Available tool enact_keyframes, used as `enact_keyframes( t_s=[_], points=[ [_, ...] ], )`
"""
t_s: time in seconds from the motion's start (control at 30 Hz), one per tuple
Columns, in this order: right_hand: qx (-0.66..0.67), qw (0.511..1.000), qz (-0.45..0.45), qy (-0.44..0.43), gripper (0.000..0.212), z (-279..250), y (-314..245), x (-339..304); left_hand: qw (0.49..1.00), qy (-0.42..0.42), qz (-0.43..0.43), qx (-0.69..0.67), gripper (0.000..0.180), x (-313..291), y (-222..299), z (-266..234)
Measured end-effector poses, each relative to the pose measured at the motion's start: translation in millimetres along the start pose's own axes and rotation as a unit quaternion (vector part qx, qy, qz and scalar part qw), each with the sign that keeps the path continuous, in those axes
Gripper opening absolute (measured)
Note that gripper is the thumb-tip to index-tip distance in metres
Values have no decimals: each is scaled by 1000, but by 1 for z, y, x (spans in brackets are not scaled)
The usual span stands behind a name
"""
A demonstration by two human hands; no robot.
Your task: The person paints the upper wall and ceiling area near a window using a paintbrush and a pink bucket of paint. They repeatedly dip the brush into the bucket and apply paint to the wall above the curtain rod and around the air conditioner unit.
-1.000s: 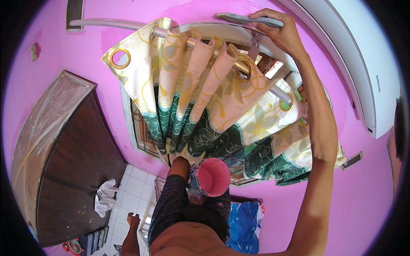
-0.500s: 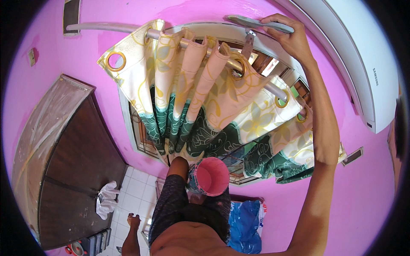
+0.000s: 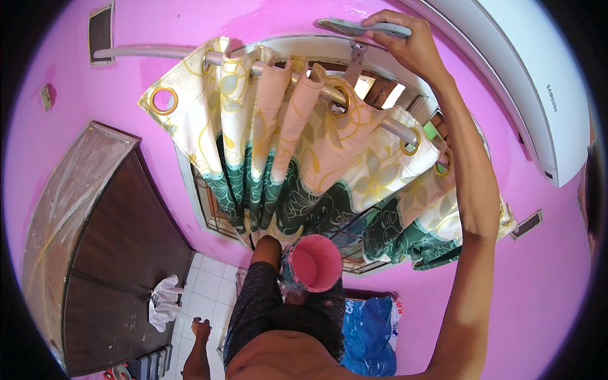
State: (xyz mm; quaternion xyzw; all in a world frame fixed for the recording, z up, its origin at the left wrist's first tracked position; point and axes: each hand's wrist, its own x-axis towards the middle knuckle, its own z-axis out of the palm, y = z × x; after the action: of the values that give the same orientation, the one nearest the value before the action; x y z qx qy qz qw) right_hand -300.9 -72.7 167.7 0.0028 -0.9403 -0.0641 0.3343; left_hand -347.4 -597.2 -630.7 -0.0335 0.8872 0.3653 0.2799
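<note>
High on the pink wall, my right hand (image 3: 408, 47) grips a flat grey paintbrush (image 3: 361, 28). The brush's far end points left, close against the wall just above the arched window frame (image 3: 297, 43). My left hand (image 3: 201, 327) hangs low at the lower left, its fingers curled; whether anything is in them is hidden. A paint bucket (image 3: 320, 261), pink inside with a dark patterned outside, stands upright in front of my thighs. What holds it up is hidden.
A curtain (image 3: 316, 145) with gold rings hangs on a rod (image 3: 400, 126) below my right hand. A white air conditioner (image 3: 532, 82) is at the upper right. At left stands a dark wooden cabinet (image 3: 114, 253) with a white cloth (image 3: 166, 303); a blue bag (image 3: 367, 335) lies lower right.
My right hand and the paintbrush have moved left and slightly up along the wall. The view has shifted a little. My left hand stays low with curled fingers.
</note>
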Motion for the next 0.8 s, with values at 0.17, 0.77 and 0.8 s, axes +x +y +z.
enact_keyframes(
  t_s=[0.17,0.77,0.8],
  points=[
    [-19,999,-13,25,19,-21,11,-20,1000,-2,-16,-10,40,-12,2,-1],
    [-82,996,-31,-8,18,-13,-6,-14,1000,-15,15,-11,41,5,6,2],
    [-91,995,-43,3,18,-20,-2,-19,1000,-13,4,-11,39,0,6,1]
  ],
)
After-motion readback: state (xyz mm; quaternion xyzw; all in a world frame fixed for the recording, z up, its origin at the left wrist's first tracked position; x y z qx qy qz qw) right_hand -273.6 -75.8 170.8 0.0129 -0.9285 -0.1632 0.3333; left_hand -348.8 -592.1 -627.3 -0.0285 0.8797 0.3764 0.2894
